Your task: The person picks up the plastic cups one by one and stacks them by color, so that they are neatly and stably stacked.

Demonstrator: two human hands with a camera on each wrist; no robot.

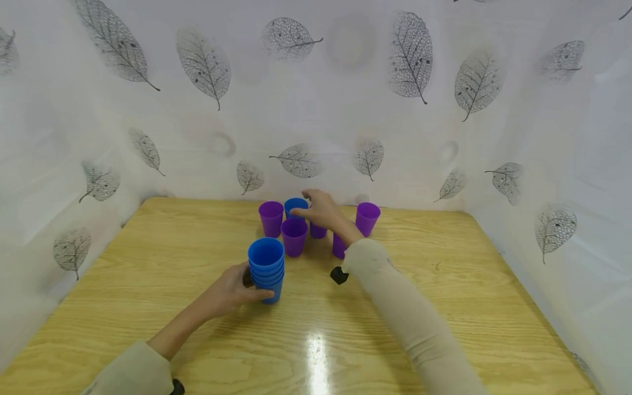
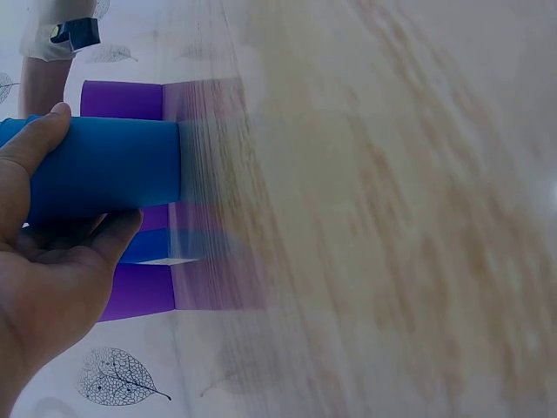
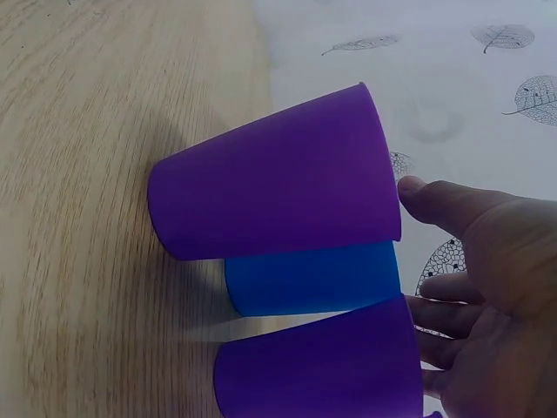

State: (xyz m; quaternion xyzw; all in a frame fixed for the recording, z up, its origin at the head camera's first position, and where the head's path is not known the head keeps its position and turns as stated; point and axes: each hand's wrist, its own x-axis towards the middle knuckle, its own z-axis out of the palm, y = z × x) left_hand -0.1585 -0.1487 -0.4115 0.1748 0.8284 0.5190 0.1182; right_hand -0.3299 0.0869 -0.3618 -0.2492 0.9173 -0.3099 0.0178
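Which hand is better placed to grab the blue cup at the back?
Probably the right hand: it holds nothing and hovers by that blue cup, while the left hand grips the blue stack nearer the person.

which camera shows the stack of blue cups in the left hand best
The head view: the stack of blue cups shows there with its nested rims, held in the left hand. The left wrist view gives only its side, cut off at the picture's left edge; the right wrist view does not show it.
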